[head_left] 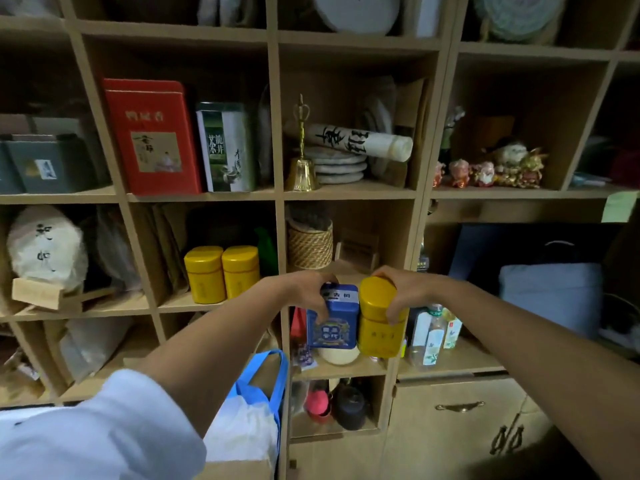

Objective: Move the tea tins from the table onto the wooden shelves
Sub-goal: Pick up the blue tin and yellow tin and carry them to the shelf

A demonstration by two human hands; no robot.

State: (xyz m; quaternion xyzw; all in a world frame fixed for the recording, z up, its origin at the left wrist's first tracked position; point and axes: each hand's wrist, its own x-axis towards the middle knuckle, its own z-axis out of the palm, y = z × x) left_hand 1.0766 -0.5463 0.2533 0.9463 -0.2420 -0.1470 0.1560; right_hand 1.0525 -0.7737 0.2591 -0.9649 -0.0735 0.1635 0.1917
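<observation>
From the head camera, the left hand [304, 292] is wrapping its fingers around a blue boxy metal tea tin [334, 317]. The right hand [398, 292] is gripping a yellow round metal tea tin [379, 317]. Both tins are hanging in the air, side by side, in front of the wooden shelves [277, 195]. Two more yellow tins [221, 273] are already sitting on a shelf. These two are not yet set down. The tabletop is not showing.
</observation>
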